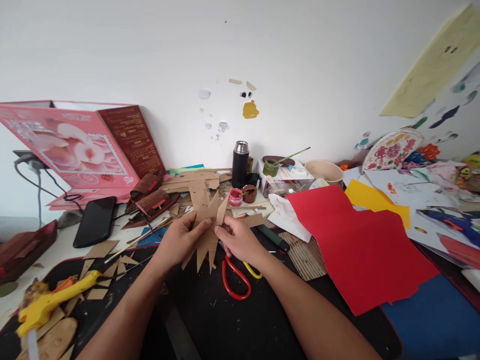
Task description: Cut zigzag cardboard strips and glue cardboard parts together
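Your left hand (179, 239) and right hand (240, 239) each pinched spiky cardboard cutout (205, 220), held above bench (232, 320). Thin points looked liable to bend under tight grip; red-handled scissors (235, 279) lay just beneath.

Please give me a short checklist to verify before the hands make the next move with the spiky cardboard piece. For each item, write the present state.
1. Both hands hold the spiky cardboard piece: ok. The left hand grips its left side, the right hand its right side.
2. Piece lifted off the black mat: cannot tell; its lower points may touch it.
3. Red-handled scissors away from the fingers: not ok; they lie just below the right hand.
4. Yellow glue gun out of the way: ok; it lies far left on the mat.
5. Open paint pots clear of the piece: ok, behind it, but near.
6. Red paper sheet apart from the hands: ok.
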`<state>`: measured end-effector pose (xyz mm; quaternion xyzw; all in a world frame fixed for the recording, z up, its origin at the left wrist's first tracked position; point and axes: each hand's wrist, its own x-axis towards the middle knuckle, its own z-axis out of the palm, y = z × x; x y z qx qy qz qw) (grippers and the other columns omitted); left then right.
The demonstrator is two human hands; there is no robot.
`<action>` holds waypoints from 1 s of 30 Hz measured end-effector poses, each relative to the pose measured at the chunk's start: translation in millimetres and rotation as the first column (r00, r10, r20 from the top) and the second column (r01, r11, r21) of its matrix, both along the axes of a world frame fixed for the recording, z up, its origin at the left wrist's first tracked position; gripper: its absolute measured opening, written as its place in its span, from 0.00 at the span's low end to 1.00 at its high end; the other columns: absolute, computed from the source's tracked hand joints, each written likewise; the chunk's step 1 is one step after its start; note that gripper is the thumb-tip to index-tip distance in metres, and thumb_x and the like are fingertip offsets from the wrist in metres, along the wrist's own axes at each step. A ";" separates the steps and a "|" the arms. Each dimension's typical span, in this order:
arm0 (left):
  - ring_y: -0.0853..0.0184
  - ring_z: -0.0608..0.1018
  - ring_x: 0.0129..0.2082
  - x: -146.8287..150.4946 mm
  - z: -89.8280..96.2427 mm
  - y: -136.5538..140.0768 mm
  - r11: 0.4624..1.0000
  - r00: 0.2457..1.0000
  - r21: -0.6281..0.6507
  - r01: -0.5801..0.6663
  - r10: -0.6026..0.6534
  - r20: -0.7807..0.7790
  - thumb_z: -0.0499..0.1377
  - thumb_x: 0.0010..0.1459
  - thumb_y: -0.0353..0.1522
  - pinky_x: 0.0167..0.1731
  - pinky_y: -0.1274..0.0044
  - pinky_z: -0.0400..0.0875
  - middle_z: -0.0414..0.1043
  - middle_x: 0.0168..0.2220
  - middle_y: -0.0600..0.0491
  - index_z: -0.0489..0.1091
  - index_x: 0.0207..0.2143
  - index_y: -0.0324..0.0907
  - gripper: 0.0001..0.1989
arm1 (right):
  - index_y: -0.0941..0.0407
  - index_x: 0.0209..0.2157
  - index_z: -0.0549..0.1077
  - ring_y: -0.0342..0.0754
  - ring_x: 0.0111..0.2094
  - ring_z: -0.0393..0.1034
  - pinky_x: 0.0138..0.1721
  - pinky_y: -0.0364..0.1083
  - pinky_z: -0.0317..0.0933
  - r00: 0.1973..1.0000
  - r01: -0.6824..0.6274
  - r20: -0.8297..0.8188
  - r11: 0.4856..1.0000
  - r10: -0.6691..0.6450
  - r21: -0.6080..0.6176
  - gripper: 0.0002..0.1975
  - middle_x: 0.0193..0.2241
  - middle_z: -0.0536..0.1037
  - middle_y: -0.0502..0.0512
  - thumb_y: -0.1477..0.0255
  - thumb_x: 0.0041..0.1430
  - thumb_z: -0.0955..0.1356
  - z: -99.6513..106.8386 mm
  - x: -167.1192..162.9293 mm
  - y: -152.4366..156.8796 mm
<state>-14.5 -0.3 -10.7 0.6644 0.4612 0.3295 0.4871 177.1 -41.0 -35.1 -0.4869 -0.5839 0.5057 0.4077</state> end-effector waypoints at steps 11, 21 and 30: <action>0.57 0.80 0.29 0.7 4.2 -0.1 1.000 0.999 0.011 0.014 -0.013 -0.049 0.68 0.53 0.56 0.27 0.73 0.74 0.84 0.32 0.51 0.79 0.38 0.43 0.26 | 0.54 0.40 0.72 0.41 0.14 0.64 0.17 0.39 0.55 1.000 0.004 0.031 1.000 -0.004 0.000 0.05 0.16 0.67 0.39 0.75 0.74 0.66 0.8 0.1 -0.7; 0.56 0.80 0.31 2.7 10.2 -5.5 0.999 0.999 0.036 -0.002 0.004 -0.054 0.69 0.52 0.57 0.27 0.75 0.73 0.81 0.27 0.52 0.78 0.33 0.45 0.24 | 0.54 0.37 0.70 0.39 0.12 0.61 0.14 0.38 0.50 1.000 0.000 -0.020 0.997 -0.002 -0.076 0.06 0.17 0.65 0.38 0.76 0.72 0.67 7.0 -0.9 -1.7; 0.57 0.79 0.31 12.8 2.9 -14.7 0.954 0.966 0.293 -0.061 0.131 -0.225 0.58 0.63 0.52 0.32 0.72 0.69 0.82 0.32 0.50 0.76 0.37 0.44 0.21 | 0.55 0.38 0.70 0.38 0.12 0.61 0.15 0.37 0.51 0.997 0.055 -0.053 0.993 -0.061 -0.106 0.05 0.17 0.65 0.37 0.76 0.70 0.69 7.4 -1.7 0.4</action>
